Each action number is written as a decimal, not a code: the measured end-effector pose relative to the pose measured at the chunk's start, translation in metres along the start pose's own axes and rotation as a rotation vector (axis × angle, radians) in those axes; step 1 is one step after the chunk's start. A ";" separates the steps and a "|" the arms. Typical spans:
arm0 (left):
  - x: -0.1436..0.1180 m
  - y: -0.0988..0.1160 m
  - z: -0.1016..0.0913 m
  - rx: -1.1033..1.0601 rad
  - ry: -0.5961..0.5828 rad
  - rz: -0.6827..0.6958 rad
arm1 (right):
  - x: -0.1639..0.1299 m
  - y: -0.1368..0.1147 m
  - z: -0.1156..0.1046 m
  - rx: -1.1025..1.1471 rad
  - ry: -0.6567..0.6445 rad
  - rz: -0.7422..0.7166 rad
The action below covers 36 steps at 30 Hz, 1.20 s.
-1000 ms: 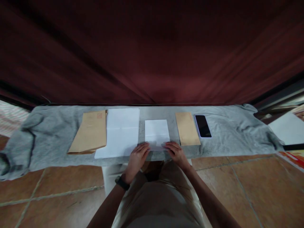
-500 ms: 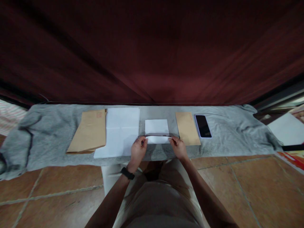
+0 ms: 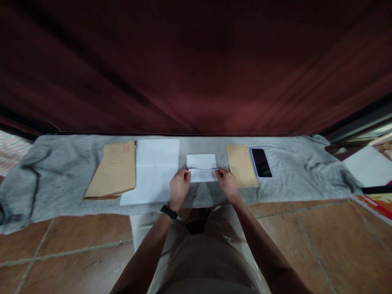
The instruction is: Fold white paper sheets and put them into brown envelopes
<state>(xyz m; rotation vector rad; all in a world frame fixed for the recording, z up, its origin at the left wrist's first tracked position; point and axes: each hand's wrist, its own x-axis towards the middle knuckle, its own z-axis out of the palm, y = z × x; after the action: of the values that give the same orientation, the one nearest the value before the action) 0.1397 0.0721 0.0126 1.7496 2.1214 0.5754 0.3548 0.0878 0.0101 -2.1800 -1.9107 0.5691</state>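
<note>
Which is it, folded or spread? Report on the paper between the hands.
Partly folded: the white paper has its near edge turned over, held at its ends by the left hand and right hand.

The folded sheet (image 3: pixel 202 175) lies mid-row

On the cloth (image 3: pixel 297 171), left to right, lie an envelope stack (image 3: pixel 114 169), seemingly overlapping the paper pile (image 3: pixel 157 173); that sheet, between left hand (image 3: pixel 179 185) and right hand (image 3: pixel 227 182); a single envelope (image 3: pixel 242 165); a phone (image 3: pixel 261 163).

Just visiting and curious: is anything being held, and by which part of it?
A white sheet, by its folded-over flap: the left hand at the flap's left end, the right hand at its right end.
</note>
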 end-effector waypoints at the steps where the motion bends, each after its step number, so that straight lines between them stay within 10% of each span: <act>1: 0.002 0.001 0.000 0.022 -0.007 -0.008 | 0.001 -0.002 0.000 -0.018 0.004 0.008; 29: 0.042 0.021 -0.004 0.319 -0.086 -0.023 | 0.037 -0.024 -0.008 -0.075 0.068 0.111; 36: 0.053 0.020 0.000 0.319 -0.056 -0.011 | 0.024 -0.016 0.003 0.076 0.270 -0.012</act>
<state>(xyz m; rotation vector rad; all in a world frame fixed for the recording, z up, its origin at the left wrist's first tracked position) 0.1468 0.1270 0.0229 1.8873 2.2805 0.1884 0.3413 0.1132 0.0102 -2.0755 -1.7311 0.3194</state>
